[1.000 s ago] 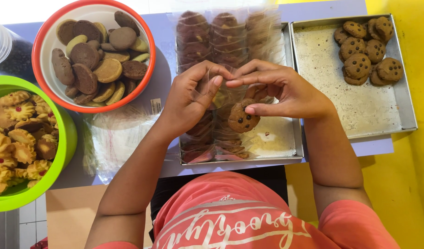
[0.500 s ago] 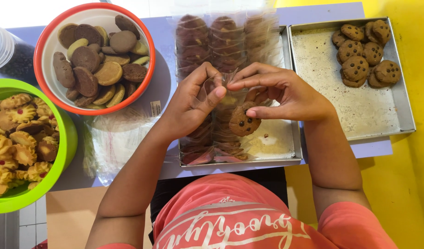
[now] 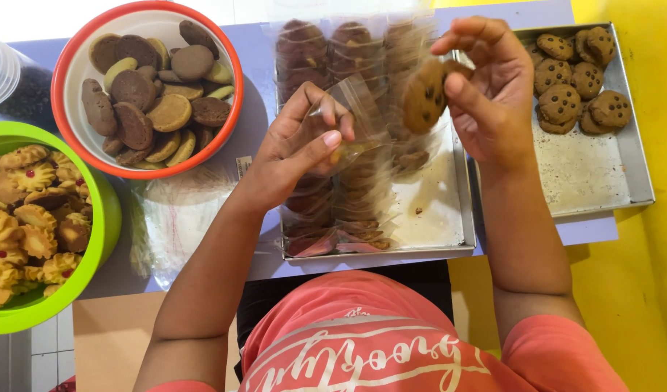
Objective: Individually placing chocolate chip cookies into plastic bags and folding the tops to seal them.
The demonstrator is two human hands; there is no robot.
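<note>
My right hand [image 3: 493, 94] has lifted a cookie [image 3: 423, 96] to upper centre — my left hand [image 3: 304, 149] pinches the bag [image 3: 348, 109] open, ready.

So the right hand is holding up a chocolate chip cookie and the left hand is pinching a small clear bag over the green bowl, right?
Not quite. The head view shows the left hand pinching the small clear bag over the middle metal tray, not the green bowl. The right hand does hold up a chocolate chip cookie.

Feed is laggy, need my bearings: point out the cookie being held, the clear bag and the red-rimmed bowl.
chocolate chip cookie [image 3: 423, 96], head view, middle of its face
clear bag [image 3: 346, 109], head view, open upper edge
red-rimmed bowl [image 3: 70, 64], head view, left inner wall
</note>
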